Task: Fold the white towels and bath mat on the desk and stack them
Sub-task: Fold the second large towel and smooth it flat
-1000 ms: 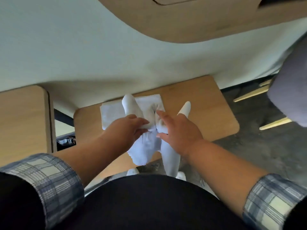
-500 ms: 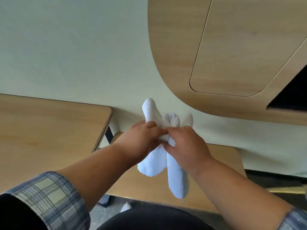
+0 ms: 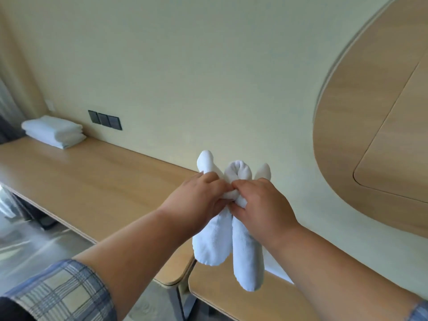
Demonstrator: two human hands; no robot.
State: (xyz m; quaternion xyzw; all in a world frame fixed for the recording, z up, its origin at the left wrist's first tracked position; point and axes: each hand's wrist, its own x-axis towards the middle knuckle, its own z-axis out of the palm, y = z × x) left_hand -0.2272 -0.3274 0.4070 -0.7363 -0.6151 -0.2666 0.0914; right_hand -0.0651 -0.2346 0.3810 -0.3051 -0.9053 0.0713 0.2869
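Knuckles hid the middle of the rolled white towel [image 3: 245, 251], gripped by left hand [image 3: 199, 200] and right hand [image 3: 261, 205], aloft by the end of the desk [image 3: 92, 181]. Folded towels [image 3: 54, 132] lay stacked far left beside wall switches [image 3: 105, 120]; possibly another under the right forearm.

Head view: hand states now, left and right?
Left hand: closed, gripping the rolled white towel.
Right hand: closed, gripping the same towel.

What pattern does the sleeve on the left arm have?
The sleeve is blue-grey and cream plaid, best seen in head view.
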